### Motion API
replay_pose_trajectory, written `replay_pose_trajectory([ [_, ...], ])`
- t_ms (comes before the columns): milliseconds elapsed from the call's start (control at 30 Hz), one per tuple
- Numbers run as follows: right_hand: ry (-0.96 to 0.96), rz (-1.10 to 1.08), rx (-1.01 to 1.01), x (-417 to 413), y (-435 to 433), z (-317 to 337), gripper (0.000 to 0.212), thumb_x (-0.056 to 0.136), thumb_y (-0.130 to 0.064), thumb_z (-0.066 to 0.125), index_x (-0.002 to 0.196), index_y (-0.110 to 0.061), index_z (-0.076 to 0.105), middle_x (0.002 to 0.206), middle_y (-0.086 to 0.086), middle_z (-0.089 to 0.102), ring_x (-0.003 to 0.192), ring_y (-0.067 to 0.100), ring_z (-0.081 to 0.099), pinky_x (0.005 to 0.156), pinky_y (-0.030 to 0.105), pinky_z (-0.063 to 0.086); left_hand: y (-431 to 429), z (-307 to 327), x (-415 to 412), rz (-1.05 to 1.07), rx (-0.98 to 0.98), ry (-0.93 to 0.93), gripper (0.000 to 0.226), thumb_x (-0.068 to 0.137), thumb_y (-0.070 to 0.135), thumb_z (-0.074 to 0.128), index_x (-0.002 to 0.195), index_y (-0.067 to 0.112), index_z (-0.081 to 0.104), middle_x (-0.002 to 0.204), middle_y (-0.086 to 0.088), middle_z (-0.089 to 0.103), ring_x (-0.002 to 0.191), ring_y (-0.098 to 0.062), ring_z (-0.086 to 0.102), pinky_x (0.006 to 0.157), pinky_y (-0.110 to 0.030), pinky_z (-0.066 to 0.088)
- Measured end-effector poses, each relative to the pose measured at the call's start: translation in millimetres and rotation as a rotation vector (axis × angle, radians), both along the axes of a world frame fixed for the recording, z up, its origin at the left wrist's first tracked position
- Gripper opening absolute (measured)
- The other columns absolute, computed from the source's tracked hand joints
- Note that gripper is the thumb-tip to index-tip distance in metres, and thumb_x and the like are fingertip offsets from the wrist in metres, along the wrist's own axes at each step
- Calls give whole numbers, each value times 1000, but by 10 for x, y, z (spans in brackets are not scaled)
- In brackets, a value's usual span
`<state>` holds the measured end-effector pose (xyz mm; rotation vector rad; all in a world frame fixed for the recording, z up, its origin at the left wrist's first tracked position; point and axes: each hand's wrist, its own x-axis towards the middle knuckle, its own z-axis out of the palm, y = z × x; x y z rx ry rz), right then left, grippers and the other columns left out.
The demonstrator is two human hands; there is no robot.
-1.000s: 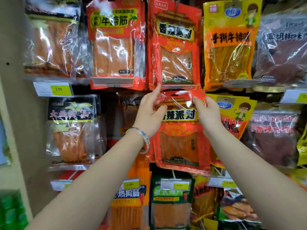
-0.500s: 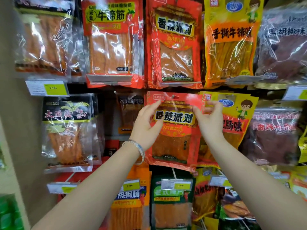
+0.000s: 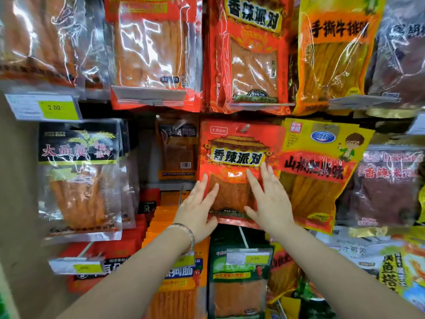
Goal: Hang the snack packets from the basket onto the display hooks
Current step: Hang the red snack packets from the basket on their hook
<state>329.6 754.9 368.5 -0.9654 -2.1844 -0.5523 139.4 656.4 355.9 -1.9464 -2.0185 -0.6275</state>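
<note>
A red snack packet (image 3: 236,155) with a yellow label hangs in the middle row of the display, its top hole on a hook. My left hand (image 3: 197,208) lies against its lower left corner with straight fingers. My right hand (image 3: 269,199) lies flat on its lower right part, fingers pointing up. Neither hand grips the packet. The basket is out of view.
Packets crowd every side: a yellow one (image 3: 322,171) overlapping on the right, a darker orange one (image 3: 177,148) set back on the left, a black-labelled one (image 3: 78,176) further left, red ones (image 3: 250,54) above, a green one (image 3: 239,275) below. Price tags (image 3: 43,107) stick out on hook ends.
Both hands let go of the packet's top edge and slid down to its lower part, fingers now straight. The packet now hangs by itself. The camera moved closer to the display.
</note>
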Motion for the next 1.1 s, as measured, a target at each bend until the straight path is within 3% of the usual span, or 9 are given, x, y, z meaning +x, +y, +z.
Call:
replay_pose_trajectory([
  [167, -93, -122, -85, -216, 188, 107, 105, 80, -41, 71, 151, -21, -4, 157, 19, -12, 146, 32, -1, 112, 38, 27, 174, 29, -131, -7, -25, 39, 87, 84, 35, 54, 149, 32, -4, 139, 7, -44, 145, -21, -12, 114, -42, 26],
  [400, -152, -255, -189, -377, 243, 286, 98, 85, -20, 68, 151, -22, -5, 156, 15, -20, 146, 28, -9, 101, 34, 40, 435, 80, -208, -14, -119, 2, 88, 85, 38, 55, 148, 35, -6, 150, 3, -34, 145, -22, -11, 112, -41, 30],
  [567, -143, -278, -277, -381, 126, 411, 88, 84, -7, 61, 151, -25, 6, 159, 13, -7, 146, 28, 10, 103, 39, 38, 420, 173, -170, -51, -135, -130, 81, 85, 39, 58, 149, 31, 9, 156, 4, -21, 145, -22, -2, 114, -42, 26],
  [700, 37, -173, -358, -248, -249, 358, 61, 85, -30, 59, 141, -22, 36, 141, 12, 43, 120, 33, 50, 88, 42, 47, 110, 193, -94, -122, -103, -321, 60, 86, 30, 58, 142, 25, 37, 158, -2, 10, 142, -22, 18, 115, -30, 20],
  [800, 262, -46, -484, -99, -645, 101, 43, 85, -30, 59, 126, -22, 50, 112, 4, 61, 101, 28, 58, 80, 38, 50, -329, 64, 19, -168, 9, -463, 45, 86, 21, 59, 131, 19, 52, 145, -10, 36, 134, -20, 33, 109, -20, 19],
  [867, 414, 42, -666, -8, -928, -204, 32, 84, -26, 63, 114, -18, 57, 95, -3, 62, 87, 21, 58, 76, 33, 47, -715, -147, 102, -208, 93, -564, 33, 85, 16, 58, 117, 15, 61, 125, -9, 51, 111, -12, 52, 102, -17, 32],
  [933, 534, 102, -893, 64, -1257, -608, 22, 85, -17, 65, 105, -9, 60, 75, -7, 55, 76, 19, 54, 73, 30, 43, -1178, -507, 186, -214, 115, -718, 23, 85, 7, 58, 106, 12, 66, 106, -3, 58, 84, -1, 55, 80, -6, 39],
  [1033, 554, 111, -1138, 195, -1869, -1359, 13, 86, -5, 63, 99, -5, 60, 68, -4, 52, 58, 5, 52, 60, 15, 40, -1958, -1310, 317, -106, -33, -971, 25, 88, -6, 52, 104, 8, 64, 89, 5, 59, 74, -1, 52, 68, -9, 38],
  [1100, 529, 90, -1299, 322, -2330, -1913, 9, 88, -2, 60, 94, -8, 58, 59, -5, 56, 43, -2, 50, 48, 12, 38, -2556, -1959, 416, 35, -169, -1341, 30, 91, -12, 41, 88, 9, 64, 72, 9, 60, 64, 0, 53, 68, -15, 37],
])
